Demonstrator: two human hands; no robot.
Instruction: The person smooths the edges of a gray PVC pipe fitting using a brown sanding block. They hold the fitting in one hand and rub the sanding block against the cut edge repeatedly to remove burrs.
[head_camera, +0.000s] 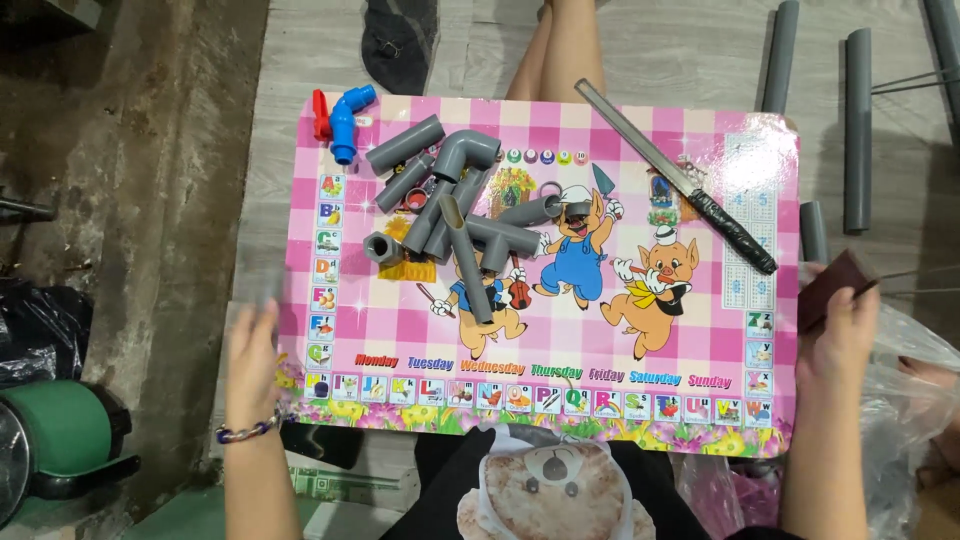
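Note:
A low pink table (400, 330) with cartoon pigs on its top stands in front of me. On its left half lies a pile of grey plastic pipe pieces and elbows (455, 200), with a blue valve with a red handle (345, 120) beyond it. A long flat metal blade with a black taped handle (680, 180) lies diagonally on the right half. My right hand (835, 335) is at the table's right edge, holding a dark brown sheet (830, 285). My left hand (250, 355), blurred and with a beaded bracelet at the wrist, is at the left edge; a grey blur sits at its fingertips.
Long grey pipes (857, 120) lie on the floor at the right. A clear plastic bag (910, 390) sits beside my right arm. Someone's bare legs (560, 50) and a black sandal (400, 40) are beyond the table. A green drum (60, 425) and black bag (40, 330) are at left.

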